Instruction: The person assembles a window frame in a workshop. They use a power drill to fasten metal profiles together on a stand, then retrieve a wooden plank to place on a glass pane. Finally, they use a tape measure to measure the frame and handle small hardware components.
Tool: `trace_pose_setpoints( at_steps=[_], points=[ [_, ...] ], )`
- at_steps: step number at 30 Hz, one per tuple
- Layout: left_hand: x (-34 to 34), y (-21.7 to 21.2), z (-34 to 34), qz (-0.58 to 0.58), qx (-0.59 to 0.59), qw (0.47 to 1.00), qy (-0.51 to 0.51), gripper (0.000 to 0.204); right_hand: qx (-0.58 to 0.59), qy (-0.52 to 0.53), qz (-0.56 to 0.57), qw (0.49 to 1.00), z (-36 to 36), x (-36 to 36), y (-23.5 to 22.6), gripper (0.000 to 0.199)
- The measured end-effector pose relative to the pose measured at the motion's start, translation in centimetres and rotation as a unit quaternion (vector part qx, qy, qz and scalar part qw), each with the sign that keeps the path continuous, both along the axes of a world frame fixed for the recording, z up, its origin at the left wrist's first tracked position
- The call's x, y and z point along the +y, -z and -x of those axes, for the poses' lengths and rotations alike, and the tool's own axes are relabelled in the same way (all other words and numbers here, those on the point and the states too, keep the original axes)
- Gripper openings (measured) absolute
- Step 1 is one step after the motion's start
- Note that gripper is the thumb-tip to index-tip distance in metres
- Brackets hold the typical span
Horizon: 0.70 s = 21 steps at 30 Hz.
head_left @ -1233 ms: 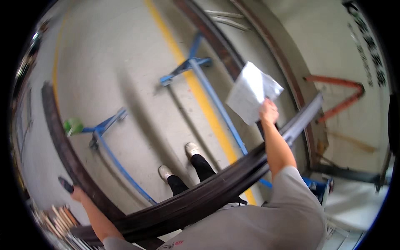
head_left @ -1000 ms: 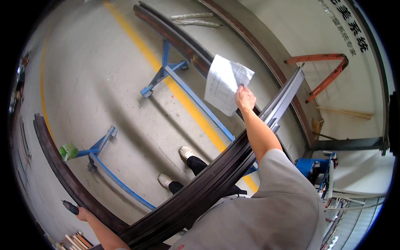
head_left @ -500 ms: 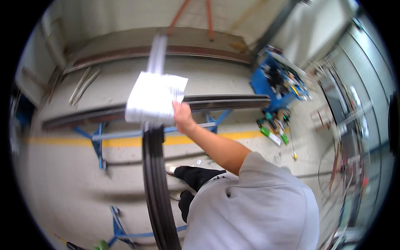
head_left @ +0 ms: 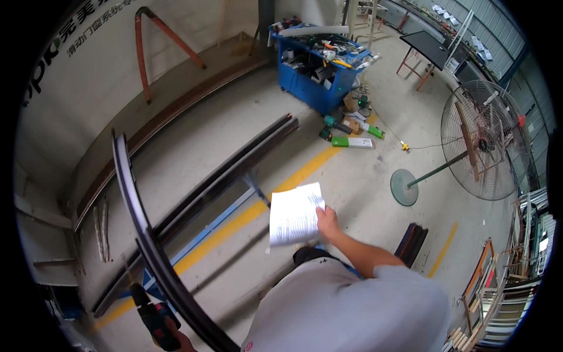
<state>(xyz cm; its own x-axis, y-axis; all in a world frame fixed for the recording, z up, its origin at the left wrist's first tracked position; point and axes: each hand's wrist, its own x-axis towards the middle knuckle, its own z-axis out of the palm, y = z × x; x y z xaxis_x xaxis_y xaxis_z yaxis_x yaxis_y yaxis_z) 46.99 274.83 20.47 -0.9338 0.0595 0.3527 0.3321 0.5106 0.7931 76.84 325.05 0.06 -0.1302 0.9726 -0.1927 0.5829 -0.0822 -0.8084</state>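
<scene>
The floor (head_left: 363, 182) is of grey, plain surface, and a yellow line (head_left: 308, 169) crosses it diagonally at the middle of the frame. A pale wall (head_left: 105, 76) with dark lettering stands in the upper left, and near to it an orange two-legged frame (head_left: 139, 53). At the right there is a large pedestal fan (head_left: 482, 144), and in the upper right a black-topped table (head_left: 425, 48).

In the upper centre stands a blue tool cart (head_left: 293, 83). Its top is crowded with tools, and its open lower compartment holds further articles, too small to tell. Beside the cart a green-and-white carton (head_left: 350, 142) lies on the floor; its content I cannot tell.

The right hand (head_left: 329, 224) has thumb and fingers pinching the right edge of a printed sheet of paper (head_left: 293, 217), at the centre of the frame. The left hand (head_left: 184, 341), at the lower left, holds a cordless drill (head_left: 153, 320); its fingers are folded around the tool, though the fingertips I cannot tell clearly. Just beside the drill, a long dark profile (head_left: 167, 276) runs down to the bottom edge.
</scene>
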Motion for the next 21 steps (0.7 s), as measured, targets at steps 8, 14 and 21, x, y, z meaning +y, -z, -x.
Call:
trace_pose_setpoints(
  at_steps=[8, 14, 21],
  points=[
    [31.4, -1.3, -3.8, 0.031, -0.091, 0.919, 0.383, 0.027, 0.115, 0.174, 0.055, 0.976, -7.8, 12.3, 2.2, 0.032],
    [47.4, -0.9, -6.5, 0.033, -0.313, 0.819, 0.479, 0.02, 0.193, 0.204, -0.025, 0.959, -10.1, 23.2, -3.5, 0.026],
    [62.7, 1.4, -6.6, -0.011, -0.442, 0.743, 0.502, 0.019, 0.219, 0.278, -0.092, 0.931, -14.3, 36.5, -9.8, 0.032]
  ],
)
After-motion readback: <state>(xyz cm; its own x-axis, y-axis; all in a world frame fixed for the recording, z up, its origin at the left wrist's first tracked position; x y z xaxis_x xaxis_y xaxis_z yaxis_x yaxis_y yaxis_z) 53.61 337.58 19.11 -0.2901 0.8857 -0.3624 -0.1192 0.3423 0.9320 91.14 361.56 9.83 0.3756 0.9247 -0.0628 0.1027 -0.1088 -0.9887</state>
